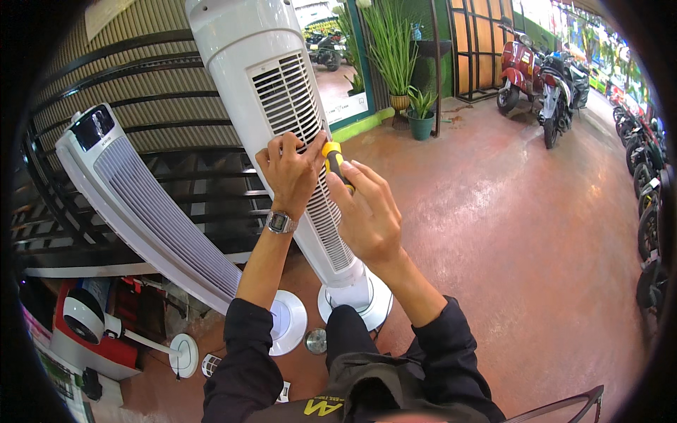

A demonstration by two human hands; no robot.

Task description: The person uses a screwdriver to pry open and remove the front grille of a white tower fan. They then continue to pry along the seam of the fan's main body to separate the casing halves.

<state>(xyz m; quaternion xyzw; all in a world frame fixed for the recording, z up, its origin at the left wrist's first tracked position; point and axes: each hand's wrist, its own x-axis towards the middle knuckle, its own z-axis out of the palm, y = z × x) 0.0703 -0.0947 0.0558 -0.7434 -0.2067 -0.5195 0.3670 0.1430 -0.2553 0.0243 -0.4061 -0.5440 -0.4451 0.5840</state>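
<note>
A white tower fan (240,84) stands tilted in front of me, its slatted grille facing me. My right hand (370,215) is closed round the yellow and black handle of a screwdriver (333,161). The screwdriver's tip end points at the fan's right edge, beside the grille; the tip itself is hidden. My left hand (290,173), with a silver digital watch (279,222) on its wrist, presses bent fingers against the grille. Its index finger reaches toward the screwdriver's front end. The fan's round white base (381,299) is on the floor near my knee.
Another white tower fan (159,197) leans at the left, before black metal rails (141,49). A small pedestal fan (84,314) is at the lower left. A round glass dish (316,341) lies near my leg. Potted plants (421,120) and parked motorbikes (518,77) stand farther off.
</note>
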